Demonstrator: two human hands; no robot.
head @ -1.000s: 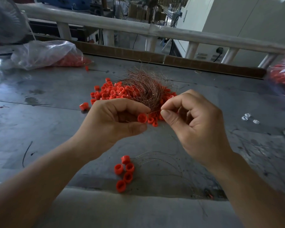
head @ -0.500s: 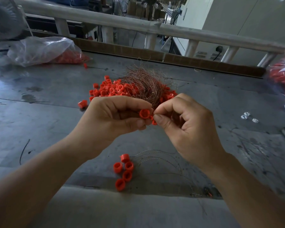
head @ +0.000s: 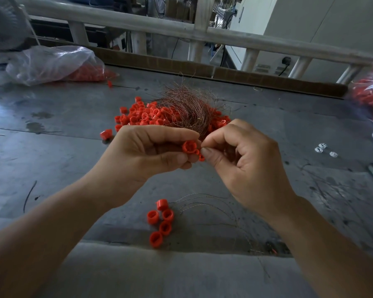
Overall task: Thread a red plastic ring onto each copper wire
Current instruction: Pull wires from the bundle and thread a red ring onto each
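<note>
Two hands meet above a gray counter [head: 52,160] at a workshop bench. The left hand [head: 151,151] grips a red ring [head: 189,146] between thumb and fingertips, its open bore turned toward the right hand [head: 241,160]. That hand's thumb and forefinger are pinched tight just beside the ring's rim, apparently on the tip of a copper wire, though the strand is too fine to make out.

Just beyond the hands, a wire bundle [head: 187,106] lies across a heap of loose rings [head: 142,116]. At the near edge sits a cluster of five rings [head: 161,222] with fine strands [head: 205,201] trailing to the right — by the look of it, pieces already threaded. A plastic bag [head: 52,63] of more rings rests at the far left, a second bag [head: 370,93] shows at the right edge, and a few white bits [head: 323,148] lie on the right.

The step in hand appears to be the entry of the wire tip into the bore. It should go best with the ring held dead steady and square to the strand. The wire is best pinched close to its tip so that it cannot buckle, and fed straight through — not at an angle, where it would catch the inner wall. Once the tip shows on the far side, the pinch can slide back along the strand. Working clear of the bundle should keep stray strands from snagging.
</note>
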